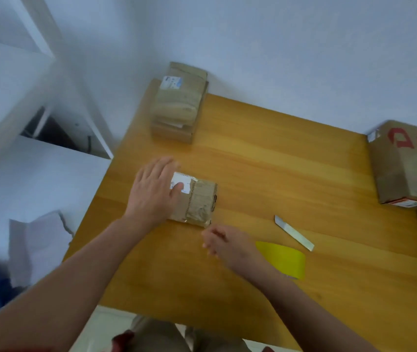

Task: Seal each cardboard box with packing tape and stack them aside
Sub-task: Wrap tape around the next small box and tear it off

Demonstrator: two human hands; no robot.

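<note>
A small taped cardboard box (197,201) with a white label lies in the middle of the wooden table (278,153). My left hand (155,191) lies flat on the box's left part, fingers straight, thumb on the label. Just in front of the box's near right corner, my right hand (224,243) hovers with loosely curled fingers that hold nothing. A yellow roll of packing tape (285,259) sits on the table right behind that hand's wrist. A stack of taped boxes (178,102) stands at the table's far left corner.
A silver cutter blade (294,232) lies to the right of the tape roll. Larger cardboard boxes (405,163) crowd the table's right edge. White shelving (11,97) and crumpled paper (37,245) are off the table to the left.
</note>
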